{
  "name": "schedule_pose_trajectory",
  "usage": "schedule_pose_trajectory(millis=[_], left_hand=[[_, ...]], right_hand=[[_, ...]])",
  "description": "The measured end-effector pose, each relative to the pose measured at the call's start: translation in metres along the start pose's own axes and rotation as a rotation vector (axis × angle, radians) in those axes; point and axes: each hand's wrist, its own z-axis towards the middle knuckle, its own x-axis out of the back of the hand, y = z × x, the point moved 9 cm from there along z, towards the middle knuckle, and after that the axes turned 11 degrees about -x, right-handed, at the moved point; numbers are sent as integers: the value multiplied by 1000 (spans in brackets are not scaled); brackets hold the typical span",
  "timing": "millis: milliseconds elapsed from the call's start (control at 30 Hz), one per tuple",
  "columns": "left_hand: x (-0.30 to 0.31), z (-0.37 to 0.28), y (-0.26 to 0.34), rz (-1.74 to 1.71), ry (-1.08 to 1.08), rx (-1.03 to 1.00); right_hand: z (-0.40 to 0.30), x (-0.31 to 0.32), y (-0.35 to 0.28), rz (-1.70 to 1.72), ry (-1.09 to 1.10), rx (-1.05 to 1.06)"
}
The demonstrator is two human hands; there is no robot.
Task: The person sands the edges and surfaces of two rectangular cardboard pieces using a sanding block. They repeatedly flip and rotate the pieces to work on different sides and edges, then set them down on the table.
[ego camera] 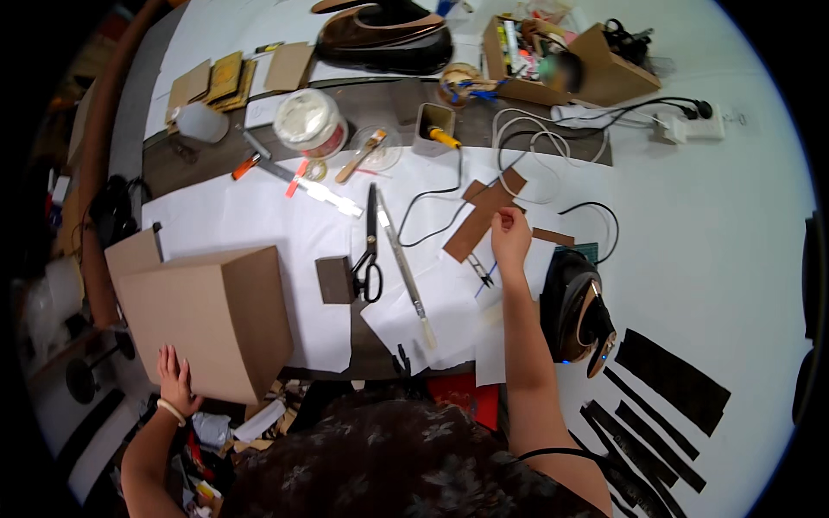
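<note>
My left hand (176, 382) lies with fingers apart against the near face of a large brown cardboard-like box (178, 317) at the table's front left edge. Over some flat brown pieces (479, 226) laid across each other, my right hand (510, 239) has its fingers curled in. Whether anything is pinched there is hidden. A slim two-legged metal tool (480, 270) lies below those pieces. Black-handled shears (370, 249) and a long brush-tipped stick (403, 265) rest between my hands, beside a dark rectangular block (335, 280).
A dark iron-like appliance (576, 304) stands at right, with black strips (673, 382) beyond it. Behind are a white tub (311, 123), a yellow-handled corded tool (443, 137) in a cup, a brush (361, 157) and a tool-filled cardboard box (528, 90). Cords cross the table.
</note>
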Motion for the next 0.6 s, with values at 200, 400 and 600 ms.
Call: schedule_pose_trajectory(millis=[200, 400, 600], left_hand=[[10, 12, 3, 4, -4, -32], [14, 18, 8, 8, 31, -32], [11, 18, 5, -13, 27, -10]], right_hand=[[-73, -34, -40, -228, -92, 379], [-80, -53, -24, -336, -122, 420], [-28, -9, 12, -328, 61, 309]])
